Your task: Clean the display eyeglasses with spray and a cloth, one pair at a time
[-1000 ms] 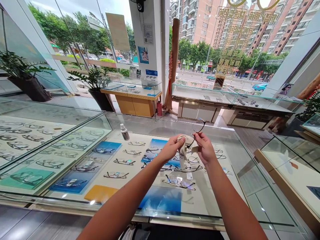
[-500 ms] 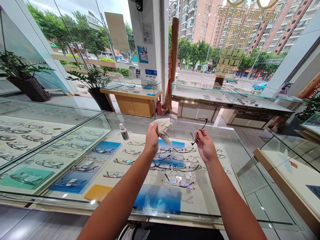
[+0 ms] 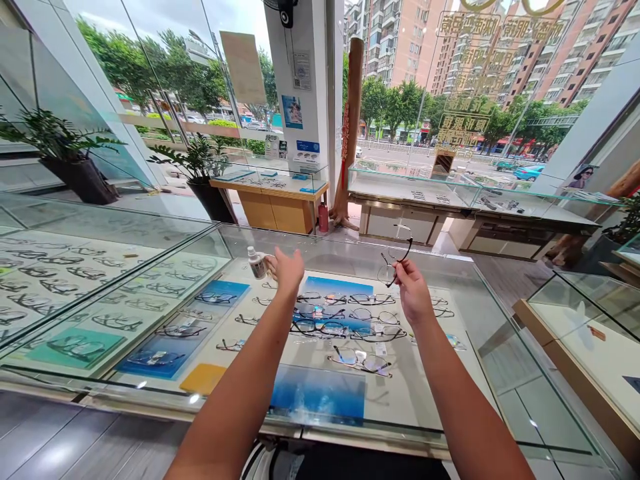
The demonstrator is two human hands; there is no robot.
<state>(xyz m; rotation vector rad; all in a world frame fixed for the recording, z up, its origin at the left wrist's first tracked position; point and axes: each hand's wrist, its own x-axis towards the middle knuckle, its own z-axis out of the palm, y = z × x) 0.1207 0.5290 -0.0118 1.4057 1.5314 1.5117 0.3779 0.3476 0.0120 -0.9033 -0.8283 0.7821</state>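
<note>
Glass counter (image 3: 400,417), right hand (image 3: 414,293) pinching glasses (image 3: 387,273) slanted up rightward, left hand (image 3: 288,270) at upright bottle (image 3: 257,265), grip unclear.

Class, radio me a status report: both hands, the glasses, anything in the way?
Right hand: holding glasses above display case. Left hand: at bottle, grip unclear. No obstruction seen between hands.

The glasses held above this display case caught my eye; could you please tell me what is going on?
A person's right hand holds up a pair of glasses above a glass display case. The left hand is at a small white bottle, but whether it grips it is unclear. More frames lie inside the case.
</note>
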